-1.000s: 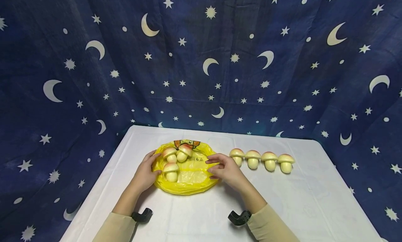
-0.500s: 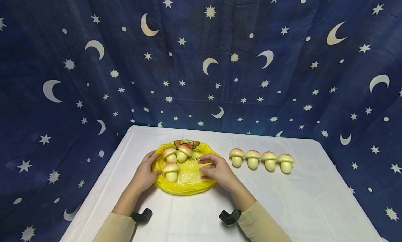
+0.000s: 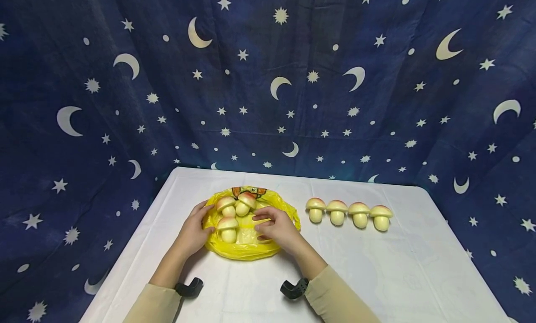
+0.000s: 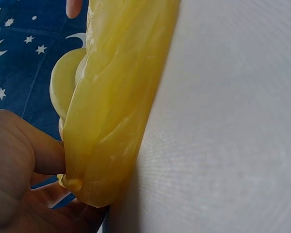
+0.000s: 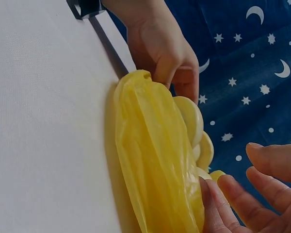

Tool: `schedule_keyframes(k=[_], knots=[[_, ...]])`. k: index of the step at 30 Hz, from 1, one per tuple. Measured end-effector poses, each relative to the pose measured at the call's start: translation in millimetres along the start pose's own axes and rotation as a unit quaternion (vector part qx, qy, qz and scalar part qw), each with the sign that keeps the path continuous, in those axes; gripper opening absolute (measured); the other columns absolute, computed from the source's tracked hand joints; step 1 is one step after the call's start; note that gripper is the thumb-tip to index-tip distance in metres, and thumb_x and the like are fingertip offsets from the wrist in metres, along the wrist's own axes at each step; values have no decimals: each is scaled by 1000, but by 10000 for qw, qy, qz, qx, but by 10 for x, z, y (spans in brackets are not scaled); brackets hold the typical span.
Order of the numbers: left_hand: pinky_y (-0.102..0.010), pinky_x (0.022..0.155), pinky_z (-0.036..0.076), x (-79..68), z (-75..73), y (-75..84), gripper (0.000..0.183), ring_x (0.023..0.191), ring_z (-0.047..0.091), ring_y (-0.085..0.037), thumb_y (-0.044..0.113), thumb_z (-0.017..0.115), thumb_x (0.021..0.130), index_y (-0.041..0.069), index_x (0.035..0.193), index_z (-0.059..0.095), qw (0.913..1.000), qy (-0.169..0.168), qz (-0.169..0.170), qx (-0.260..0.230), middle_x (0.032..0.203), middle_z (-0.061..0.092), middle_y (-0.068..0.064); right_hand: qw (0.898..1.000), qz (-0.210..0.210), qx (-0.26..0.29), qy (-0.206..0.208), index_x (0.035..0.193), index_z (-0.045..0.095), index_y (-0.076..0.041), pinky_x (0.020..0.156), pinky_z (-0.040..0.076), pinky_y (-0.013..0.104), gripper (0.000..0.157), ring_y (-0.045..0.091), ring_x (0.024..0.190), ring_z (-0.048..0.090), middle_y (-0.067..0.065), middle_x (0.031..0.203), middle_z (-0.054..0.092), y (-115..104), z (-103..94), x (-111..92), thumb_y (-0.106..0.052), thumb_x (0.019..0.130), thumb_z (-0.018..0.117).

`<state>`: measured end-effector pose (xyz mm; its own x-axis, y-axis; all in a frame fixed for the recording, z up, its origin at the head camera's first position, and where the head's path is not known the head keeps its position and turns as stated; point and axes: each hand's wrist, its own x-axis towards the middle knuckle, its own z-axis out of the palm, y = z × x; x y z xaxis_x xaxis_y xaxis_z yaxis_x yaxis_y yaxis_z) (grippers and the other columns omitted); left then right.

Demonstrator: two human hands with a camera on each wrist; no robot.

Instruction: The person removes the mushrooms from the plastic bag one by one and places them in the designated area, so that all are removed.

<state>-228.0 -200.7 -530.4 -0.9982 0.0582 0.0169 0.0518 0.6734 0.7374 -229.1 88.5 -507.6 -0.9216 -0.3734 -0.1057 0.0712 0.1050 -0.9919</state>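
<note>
1. Nearest, two beige sleeves (image 3: 341, 302) come in over the surface (image 3: 418, 276), with a black wrist camera (image 3: 190, 288) at each cuff.
2. The left hand (image 3: 193, 227) pinches the left rim of the yellow bag (image 3: 247, 252), thumb inside, fingers outside.
3. The right hand (image 3: 277, 227) hangs over the bag's right half, fingers bent and spread, holding nothing visible; I cannot tell whether it touches the plastic.
4. The bag lies mouth up, nearer the surface's left edge than its right, with three mushrooms (image 3: 228, 227) in its left part.
5. Four mushrooms (image 3: 337, 212) stand in a row between the bag and the right edge.
6. Past the far edge hangs a starry curtain (image 3: 310, 99).
7. The step in hand looks like reaching in for a mushroom; the next move probably calls for gripping one without dragging the rim, the left hand steadying the bag.
</note>
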Motion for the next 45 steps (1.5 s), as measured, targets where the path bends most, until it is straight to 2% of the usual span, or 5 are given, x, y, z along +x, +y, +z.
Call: schedule_keyframes(k=[7, 17, 25, 45], knots=[[-62, 133, 27, 6, 0, -7, 68, 163, 29, -43, -1, 71, 96, 6, 160, 49, 10000, 6, 5, -28, 177, 28, -14, 9999, 97, 42, -36, 144, 60, 4, 81, 70, 42, 48, 38, 111, 74, 25, 138, 66, -9, 91, 42, -1, 97, 72], [-63, 133, 26, -2, -8, -25, 69, 164, 28, -43, -1, 72, 95, 5, 159, 50, 9999, 3, 73, -81, 177, 28, -14, 9997, 213, 105, 12, 140, 64, -1, 80, 70, 41, 45, 21, 99, 73, 20, 134, 68, 64, 196, 153, -2, 96, 75], [-63, 132, 28, -15, -16, 16, 69, 162, 30, -45, -1, 73, 94, 4, 159, 50, 9999, 33, 117, -99, 176, 30, -16, 9998, 113, 182, -28, 137, 64, 4, 80, 70, 45, 44, 22, 99, 74, 24, 132, 69, 46, 277, 228, 0, 95, 76], [-62, 133, 27, -8, -19, -2, 69, 163, 30, -43, -1, 71, 95, 5, 159, 49, 10000, -21, 35, -65, 177, 29, -13, 9993, 339, -143, 58, 129, 71, -5, 77, 69, 40, 37, 20, 95, 75, 12, 125, 73, 81, 433, 363, -11, 94, 82]])
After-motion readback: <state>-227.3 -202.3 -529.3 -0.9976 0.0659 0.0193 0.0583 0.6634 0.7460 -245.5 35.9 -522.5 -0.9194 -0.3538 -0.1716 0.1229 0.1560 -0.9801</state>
